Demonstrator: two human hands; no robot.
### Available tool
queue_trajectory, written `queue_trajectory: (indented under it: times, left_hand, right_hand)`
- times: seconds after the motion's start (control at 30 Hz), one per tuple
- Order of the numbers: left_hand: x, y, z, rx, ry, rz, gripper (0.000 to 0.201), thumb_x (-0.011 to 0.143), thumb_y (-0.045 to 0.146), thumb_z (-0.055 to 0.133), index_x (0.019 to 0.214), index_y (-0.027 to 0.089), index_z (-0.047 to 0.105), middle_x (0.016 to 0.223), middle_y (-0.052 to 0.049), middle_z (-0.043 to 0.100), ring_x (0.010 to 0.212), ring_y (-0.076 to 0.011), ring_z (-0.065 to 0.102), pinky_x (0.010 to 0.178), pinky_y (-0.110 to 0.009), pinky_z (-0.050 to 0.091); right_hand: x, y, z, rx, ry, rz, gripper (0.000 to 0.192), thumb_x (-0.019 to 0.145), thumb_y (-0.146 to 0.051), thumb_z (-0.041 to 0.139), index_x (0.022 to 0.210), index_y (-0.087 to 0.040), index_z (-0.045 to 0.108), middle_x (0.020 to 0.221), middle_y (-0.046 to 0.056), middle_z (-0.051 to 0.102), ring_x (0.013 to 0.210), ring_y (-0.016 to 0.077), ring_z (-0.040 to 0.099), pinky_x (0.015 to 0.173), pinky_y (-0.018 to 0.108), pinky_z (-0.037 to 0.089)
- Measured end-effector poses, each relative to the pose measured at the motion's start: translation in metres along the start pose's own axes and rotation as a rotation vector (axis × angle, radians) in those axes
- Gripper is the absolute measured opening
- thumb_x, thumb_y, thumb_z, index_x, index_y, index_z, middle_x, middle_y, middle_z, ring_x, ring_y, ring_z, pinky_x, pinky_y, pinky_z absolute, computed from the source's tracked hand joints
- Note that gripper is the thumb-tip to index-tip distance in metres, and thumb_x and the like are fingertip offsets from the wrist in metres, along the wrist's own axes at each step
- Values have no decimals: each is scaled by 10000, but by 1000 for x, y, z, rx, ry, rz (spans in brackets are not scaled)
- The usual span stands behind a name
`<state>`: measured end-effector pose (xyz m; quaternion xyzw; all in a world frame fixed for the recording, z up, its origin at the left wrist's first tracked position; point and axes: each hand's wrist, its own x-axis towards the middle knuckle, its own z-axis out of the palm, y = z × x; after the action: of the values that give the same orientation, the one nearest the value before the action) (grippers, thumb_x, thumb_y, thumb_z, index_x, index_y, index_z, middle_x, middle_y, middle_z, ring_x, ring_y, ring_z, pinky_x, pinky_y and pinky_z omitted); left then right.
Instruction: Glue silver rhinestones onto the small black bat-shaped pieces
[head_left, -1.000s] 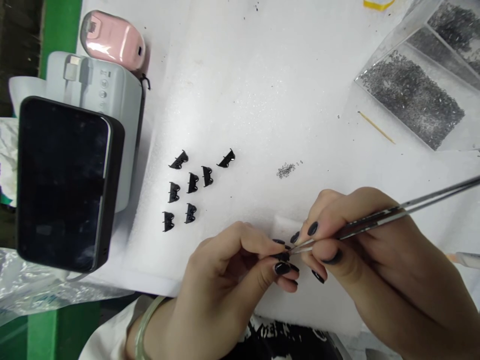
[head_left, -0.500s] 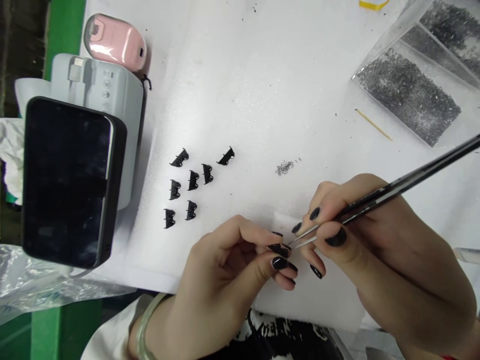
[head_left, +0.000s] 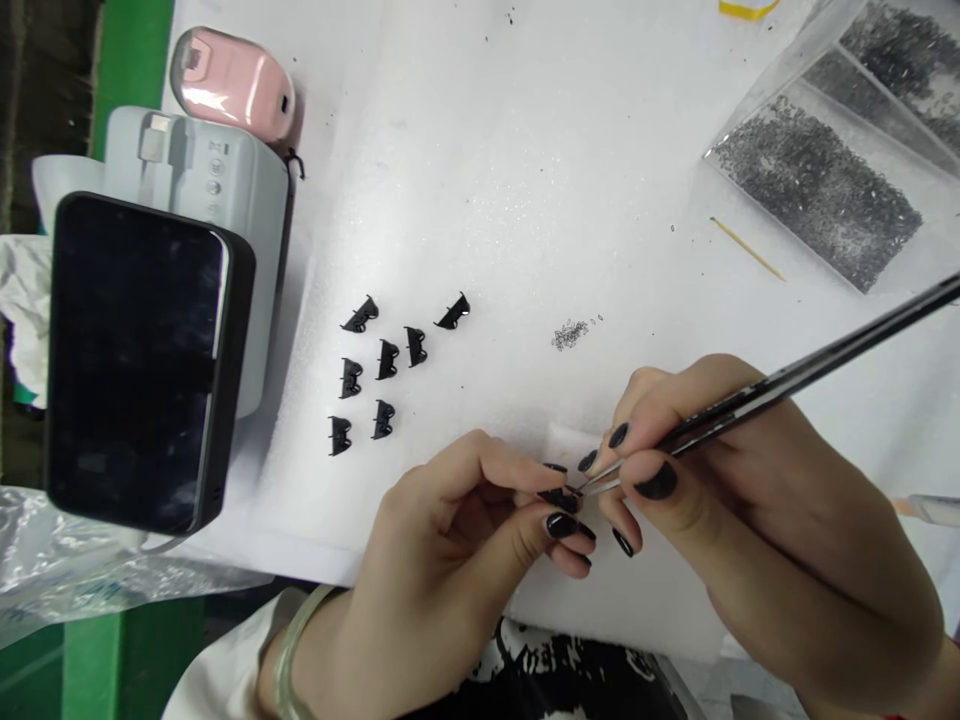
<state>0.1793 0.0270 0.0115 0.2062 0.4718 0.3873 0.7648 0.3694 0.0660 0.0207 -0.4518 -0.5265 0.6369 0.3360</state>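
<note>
Between its thumb and index finger my left hand pinches a small black plastic part. My right hand is closed round a pair of dark-handled tweezers. Their bright tips meet the edge of the held part; whether they grip anything tiny cannot be made out. Several similar black parts lie on the white foam sheet left of the hands. Just above my right hand is a little heap of tiny dark rings.
Upper right lie clear bags of tiny dark pieces and a thin yellow stick. At left, a black phone-like device rests on a grey power bank, beside a pink case. Crumpled clear plastic lies lower left.
My right hand has shifted slightly left, bringing the tweezer tips closer against the black part. My left hand stays nearly still, keeping its pinch.
</note>
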Motion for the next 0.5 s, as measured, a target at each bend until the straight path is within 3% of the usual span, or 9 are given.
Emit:
queue_trajectory:
  times: [0.37, 0.5]
  left_hand:
    - [1, 6, 3, 6, 2, -30, 202, 970, 34, 740, 936, 229, 781, 831, 28, 847, 726, -104, 808, 743, -153, 670]
    - [0, 8, 10, -13, 133, -74, 153, 928, 60, 779, 879, 204, 781, 788, -5, 838, 664, -126, 794, 684, -158, 664]
  right_hand:
    - [5, 1, 0, -43, -39, -64, 156, 1101, -147, 559, 1006, -267, 528, 741, -82, 648, 627, 81, 688, 597, 172, 606]
    - [6, 0, -6, 25, -63, -70, 111, 1110, -174, 574, 1035, -256, 562, 774, -57, 668, 649, 106, 719, 600, 208, 639]
